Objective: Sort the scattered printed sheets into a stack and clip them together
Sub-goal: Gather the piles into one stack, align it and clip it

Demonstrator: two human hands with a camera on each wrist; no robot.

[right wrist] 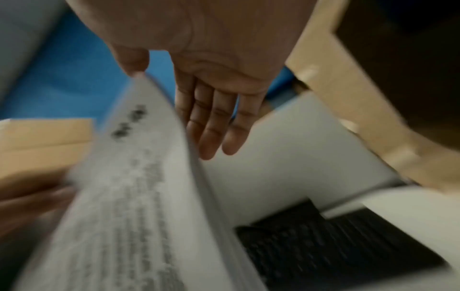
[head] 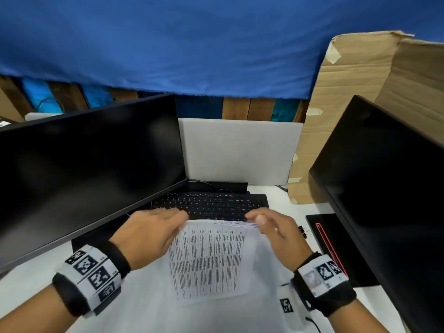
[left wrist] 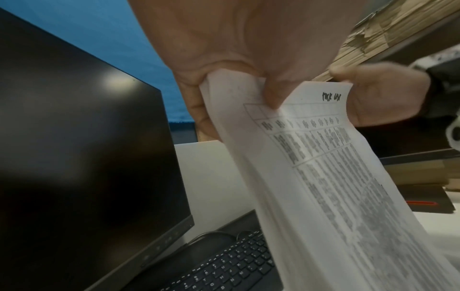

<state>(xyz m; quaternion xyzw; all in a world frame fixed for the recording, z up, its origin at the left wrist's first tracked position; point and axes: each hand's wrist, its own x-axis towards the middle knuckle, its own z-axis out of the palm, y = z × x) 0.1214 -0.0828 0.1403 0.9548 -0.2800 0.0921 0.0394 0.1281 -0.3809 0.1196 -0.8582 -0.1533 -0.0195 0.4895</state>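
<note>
Step in hand: squaring the gathered sheets (head: 211,258), held upright over the near desk (head: 144,308), just short of the keyboard (head: 216,204). Left hand (head: 149,236) pinches the top-left corner, thumb in front, fingers behind. Right hand (head: 276,231) steadies the top-right edge with straight fingers; the thumb perhaps touches, blur hides it. Clip (head: 303,231) lies on the desk just right of the right hand. Next: tap edges flush, reach for the clip. Monitors crowd both sides; the near desk gives room.

Two monitors (head: 89,162) (head: 384,179), one keyboard (head: 211,204), one paper stack (head: 209,258), one binder clip (head: 303,231).
</note>
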